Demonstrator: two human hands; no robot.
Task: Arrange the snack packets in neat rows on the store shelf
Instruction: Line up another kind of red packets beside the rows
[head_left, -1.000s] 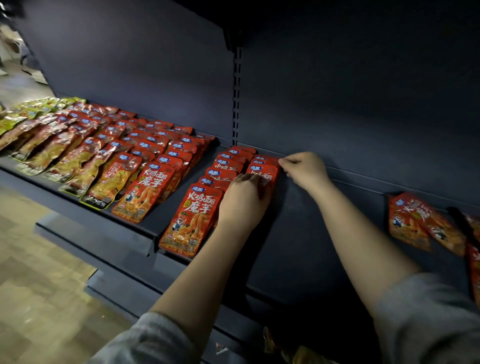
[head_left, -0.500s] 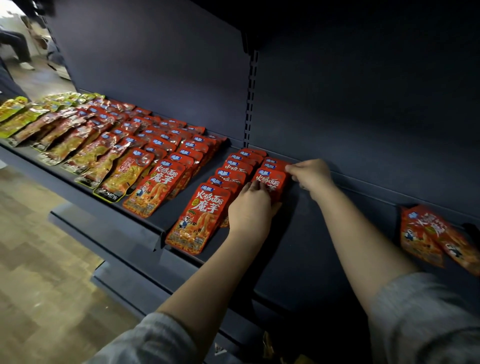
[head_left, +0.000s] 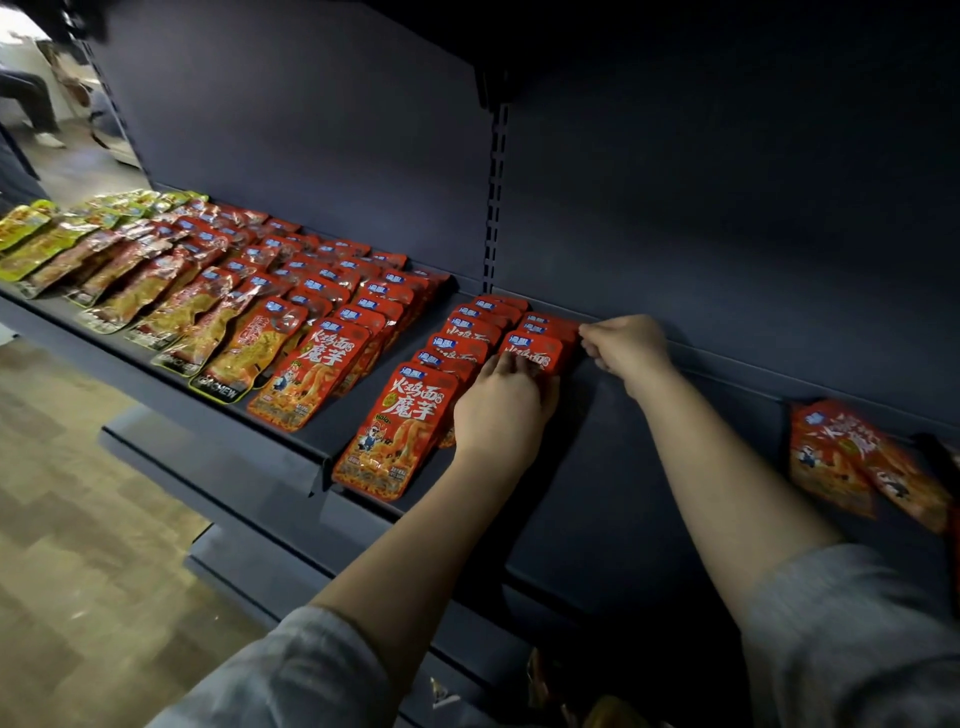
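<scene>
Rows of snack packets (head_left: 291, 317) fill the shelf (head_left: 639, 467) at left. Our left hand (head_left: 501, 408) rests fingers together on the short red row (head_left: 537, 349); our right hand (head_left: 626, 347) pinches its back edge. Loose packets (head_left: 852, 457) lie far right.

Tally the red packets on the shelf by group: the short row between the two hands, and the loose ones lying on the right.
Red foil snack packets in the short row: 3 showing
Red foil snack packets lying loose on the right: 2
Total: 5, leaving out a red sliver cut off at the right edge.
</scene>
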